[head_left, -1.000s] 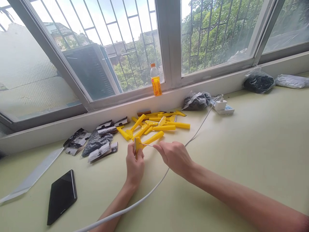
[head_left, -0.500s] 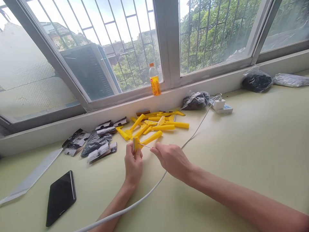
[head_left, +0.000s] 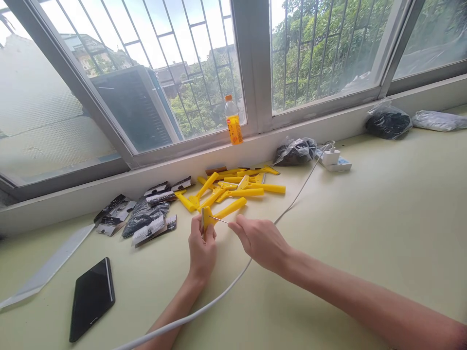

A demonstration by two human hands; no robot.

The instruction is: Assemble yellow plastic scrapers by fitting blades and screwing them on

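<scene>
My left hand [head_left: 203, 250] is closed around the head of a yellow scraper [head_left: 230, 208], whose handle points up and to the right. A grey metal edge runs along the left side of that head. In my right hand [head_left: 260, 240] is a thin metal screwdriver [head_left: 220, 220]; its tip meets the scraper's head, and its handle is hidden inside my fist. Just beyond my hands lies a pile of several yellow scrapers [head_left: 251, 192], with handles pointing different ways.
A white cable [head_left: 215, 301] crosses beneath my hands to a charger [head_left: 331, 156] on a power strip. Left are a black phone [head_left: 92, 299] and black-and-white packets [head_left: 155, 231]. Bags of black items [head_left: 296, 151] and an orange drink bottle [head_left: 234, 127] stand along the window.
Almost nothing differs. The scraper and both hands have shifted very slightly, with the screwdriver tip still against the scraper's head.
</scene>
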